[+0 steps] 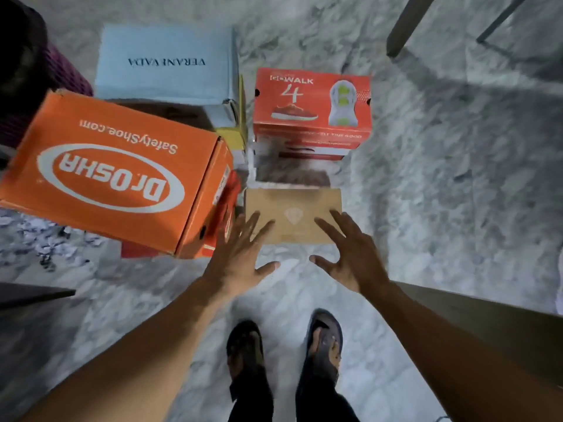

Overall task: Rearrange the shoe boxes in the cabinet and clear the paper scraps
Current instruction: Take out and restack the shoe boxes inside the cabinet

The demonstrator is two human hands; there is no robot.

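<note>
At the near edge of the view, two feet in dark sandals [326, 339] stand on a grey-veined marble floor [441, 178], and both bare forearms extend forward over them. The left hand [240, 257] has its grip fully open: fingers straight and spread, palm down, holding nothing. The right hand [350, 254] has the same open grip, fingers splayed, and also holds nothing. Both sets of fingertips overlap the near corners of a plain brown box [292, 208] that lies flat on the floor between them; whether they make contact with its lid cannot be determined. To the right of the right forearm, a brown panel [487, 324] crosses the lower corner. Left of the left hand, a large orange box [112, 175] printed "Dr.OSHA" sits tilted on top of a red box [134, 249]. A scatter of white paper scraps [51, 239] lies on the floor at the left edge, beside this stack. Beyond the brown box, a red box marked "WALK 4" [310, 102] tops a second stack, with a white-and-red box [304, 150] directly beneath it. A yellow box [236, 137] shows between the two stacks. Farther left, a light blue box [164, 62] rests on other cartons. A dark purple basket [61, 74] occupies the far left corner, and a chair leg [408, 25] stands at the far right.
</note>
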